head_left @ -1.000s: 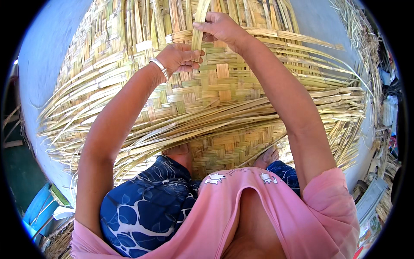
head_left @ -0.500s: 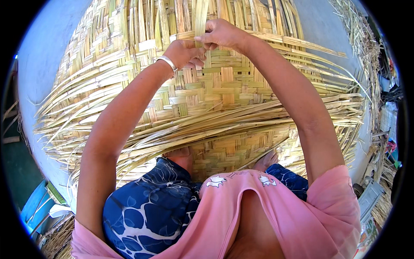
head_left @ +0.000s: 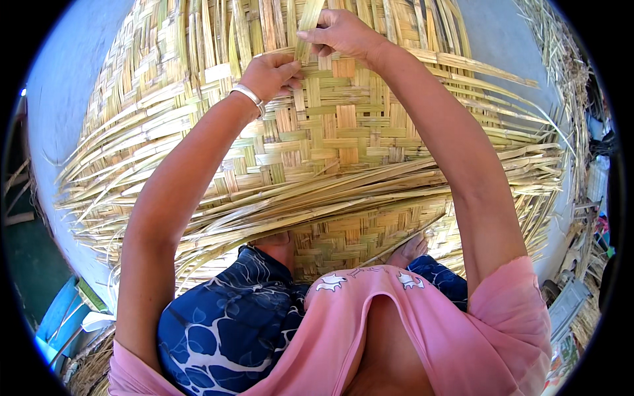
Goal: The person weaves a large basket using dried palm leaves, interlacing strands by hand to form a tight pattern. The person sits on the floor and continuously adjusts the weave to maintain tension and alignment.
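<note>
Beneath my hands spreads a large half-woven mat (head_left: 317,138) of flat, split cane-like strips in pale green and straw yellow. Between the thumb and fingers of my right hand (head_left: 340,33) is a pale green upright strip (head_left: 309,23), lifted from the weave. My left hand (head_left: 269,76), a silvery bangle at its wrist, is closed low beside the strip's lower end. Its fingers curl against the weave, and what they pinch is hidden. Other upright strips (head_left: 271,26) fan out beyond both hands.
A bundle of loose long strips (head_left: 317,191) lies across the mat nearer me, close to my bare feet (head_left: 408,251). Strip ends stick out at both sides over the grey floor (head_left: 72,86). Dry scraps (head_left: 558,66) line the right; a blue container (head_left: 59,317) stands lower left.
My right hand has moved slightly up and away with the green strip, which now leans more. The left hand has shifted a little left, widening the gap between the hands.
</note>
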